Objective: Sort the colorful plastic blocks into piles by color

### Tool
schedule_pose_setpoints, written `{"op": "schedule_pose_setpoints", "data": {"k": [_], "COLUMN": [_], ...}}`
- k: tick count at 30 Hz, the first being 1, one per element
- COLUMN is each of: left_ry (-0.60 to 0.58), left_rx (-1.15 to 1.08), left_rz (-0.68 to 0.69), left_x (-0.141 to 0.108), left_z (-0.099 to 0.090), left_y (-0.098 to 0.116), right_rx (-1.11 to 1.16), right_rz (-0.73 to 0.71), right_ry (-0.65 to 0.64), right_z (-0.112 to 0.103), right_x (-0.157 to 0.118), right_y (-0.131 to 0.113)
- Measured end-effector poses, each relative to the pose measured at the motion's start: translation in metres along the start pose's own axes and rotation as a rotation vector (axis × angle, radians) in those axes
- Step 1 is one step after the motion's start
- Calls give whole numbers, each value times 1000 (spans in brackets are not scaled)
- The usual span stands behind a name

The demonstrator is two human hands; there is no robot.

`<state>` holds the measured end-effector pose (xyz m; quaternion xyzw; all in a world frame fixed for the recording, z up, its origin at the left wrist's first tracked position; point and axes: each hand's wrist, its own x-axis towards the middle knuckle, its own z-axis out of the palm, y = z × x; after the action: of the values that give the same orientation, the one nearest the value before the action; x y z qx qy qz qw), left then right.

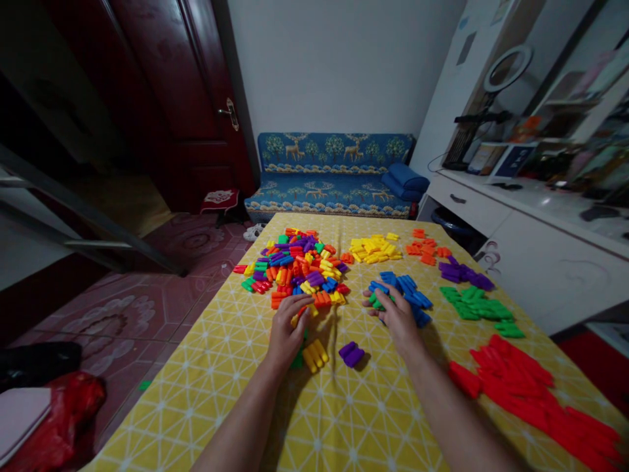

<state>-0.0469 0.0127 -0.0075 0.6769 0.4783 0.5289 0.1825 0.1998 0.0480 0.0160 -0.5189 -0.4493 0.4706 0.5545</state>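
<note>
My left hand (289, 329) is at the near edge of a mixed pile of colourful ridged plastic blocks (295, 265). Its fingers curl down over red and yellow pieces, and what they grip is partly hidden. Beside that hand lie a yellow block (315, 355) and a partly covered green one (297, 359). A purple block (352, 354) rests between my two hands. My right hand (397, 314) closes on a green block (377, 301), right at the pile of blue blocks (410, 290).
Sorted piles stand on the yellow patterned tablecloth (339, 419): yellow blocks (374, 249), orange blocks (425, 248), purple blocks (464, 272), green blocks (476, 304) and red blocks (525, 380). A blue sofa (334, 187) is beyond the table, with a white cabinet (535, 242) along the right.
</note>
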Motion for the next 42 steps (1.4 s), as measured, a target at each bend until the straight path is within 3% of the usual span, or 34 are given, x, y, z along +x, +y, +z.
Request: {"op": "schedule_pose_setpoints", "data": {"k": [5,8,11,14,18,21,26,33,37,39,42], "left_ry": [6,4,-12,-92,-281,-343,-220,-286,-208,-139,-51], "left_rx": [12,10,-20,-117,-229,-251,-270,-331,-347,-336,-322], "left_rz": [-4,-23,-58,-80,-22,54,20,-50,-99,-152,-213], "left_x": [0,0,-1,-3,-6,-6,-6,-6,-7,-7,-5], "left_z": [1,0,0,3,8,11,14,19,21,20,18], "left_y": [-3,-3,1,13,29,34,28,33,26,21,15], "right_rx": [-314,-352,-188,15,-34,-86,-180,-298,-205,-255,-573], "right_rz": [-163,-167,-63,118,256,261,233,182,257,216,-9], "right_ry": [29,39,18,-119,-337,-392,-434,-516,-609,-563,-238], "right_z": [-7,-12,-10,2,29,44,44,39,39,26,-21], "right_x": [7,10,1,-22,-55,-68,-66,-57,-59,-46,0], "right_y": [-2,-5,-8,-9,-8,-7,-10,-22,-11,-6,-5]}}
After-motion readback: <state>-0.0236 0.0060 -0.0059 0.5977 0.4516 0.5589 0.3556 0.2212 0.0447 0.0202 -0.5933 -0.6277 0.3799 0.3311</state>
